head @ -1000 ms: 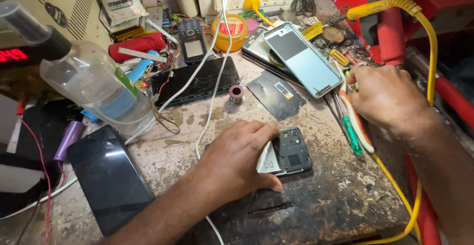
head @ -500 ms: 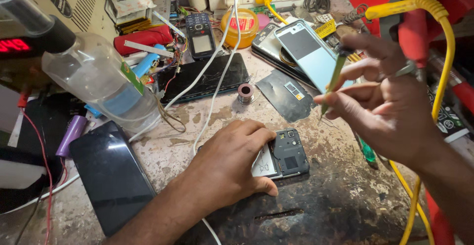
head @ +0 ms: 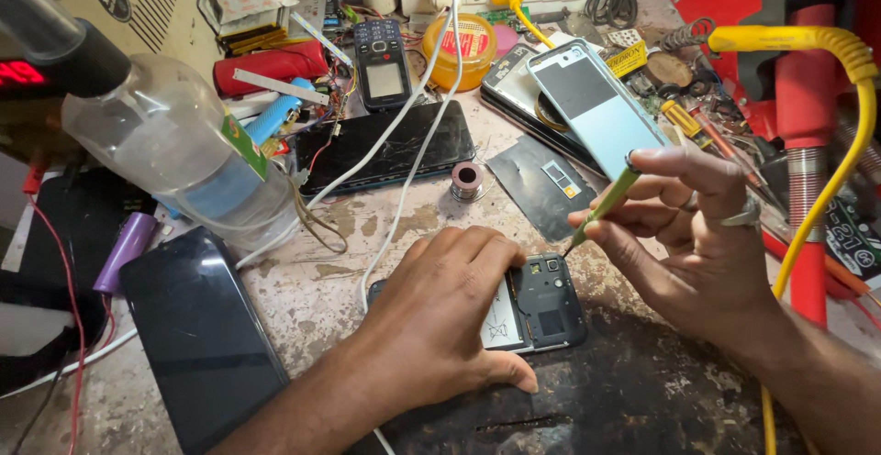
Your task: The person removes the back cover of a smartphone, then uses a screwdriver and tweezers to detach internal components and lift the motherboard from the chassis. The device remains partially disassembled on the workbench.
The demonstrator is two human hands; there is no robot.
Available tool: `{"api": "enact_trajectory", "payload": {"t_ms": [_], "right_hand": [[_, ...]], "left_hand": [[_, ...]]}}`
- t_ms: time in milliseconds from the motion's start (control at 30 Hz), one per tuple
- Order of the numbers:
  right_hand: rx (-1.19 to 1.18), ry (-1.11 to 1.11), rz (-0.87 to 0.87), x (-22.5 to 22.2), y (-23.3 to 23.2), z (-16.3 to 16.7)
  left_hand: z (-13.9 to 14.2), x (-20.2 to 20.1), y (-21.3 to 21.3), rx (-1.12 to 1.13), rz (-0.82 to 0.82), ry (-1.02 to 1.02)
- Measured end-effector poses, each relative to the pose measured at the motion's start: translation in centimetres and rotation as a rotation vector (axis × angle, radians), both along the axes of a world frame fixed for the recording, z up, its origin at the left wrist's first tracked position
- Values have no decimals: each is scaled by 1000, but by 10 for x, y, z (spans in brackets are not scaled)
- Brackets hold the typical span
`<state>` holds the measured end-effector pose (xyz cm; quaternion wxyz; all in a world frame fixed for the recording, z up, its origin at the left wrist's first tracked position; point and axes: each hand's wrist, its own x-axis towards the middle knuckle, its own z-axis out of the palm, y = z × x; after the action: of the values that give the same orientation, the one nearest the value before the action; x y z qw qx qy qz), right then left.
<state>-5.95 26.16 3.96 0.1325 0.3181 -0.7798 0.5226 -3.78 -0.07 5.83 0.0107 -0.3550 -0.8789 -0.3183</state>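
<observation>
Opened phone (head: pixel 537 304) flat on bench (head: pixel 642 400), pinned under left hand (head: pixel 450 322), palm down, fingers spread. Right hand (head: pixel 697 244) pinching green screwdriver (head: pixel 601 209), tip near phone's top corner. Light, rigid, exposed insides probably fragile; best gripped by edges. Bench scuffed, crowded with phones, wires, a bottle (head: pixel 174 143).

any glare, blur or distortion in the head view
Head view: sharp on the opened phone and green screwdriver; the plastic bottle at the left edge looks stretched and soft; glare on the black phone screen; left hand casts only a soft shadow.
</observation>
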Motion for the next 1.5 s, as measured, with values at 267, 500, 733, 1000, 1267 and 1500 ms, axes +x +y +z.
{"api": "enact_trajectory", "payload": {"t_ms": [267, 500, 733, 1000, 1267, 1500], "right_hand": [[37, 25, -14, 1, -2, -2], [42, 37, -31, 1, -3, -1], [65, 84, -97, 1, -5, -1], [198, 169, -242, -1, -8, -5], [120, 183, -74, 3, -11, -5], [68, 208, -111, 1, -14, -11]], "left_hand": [[2, -2, 0, -21, -3, -44], [1, -3, 0, -16, -11, -38], [-1, -5, -1, -17, -20, -21], [-3, -4, -3, 4, -23, -10], [-3, -5, -3, 22, -27, 18], [-3, -6, -2, -1, -26, -47]]}}
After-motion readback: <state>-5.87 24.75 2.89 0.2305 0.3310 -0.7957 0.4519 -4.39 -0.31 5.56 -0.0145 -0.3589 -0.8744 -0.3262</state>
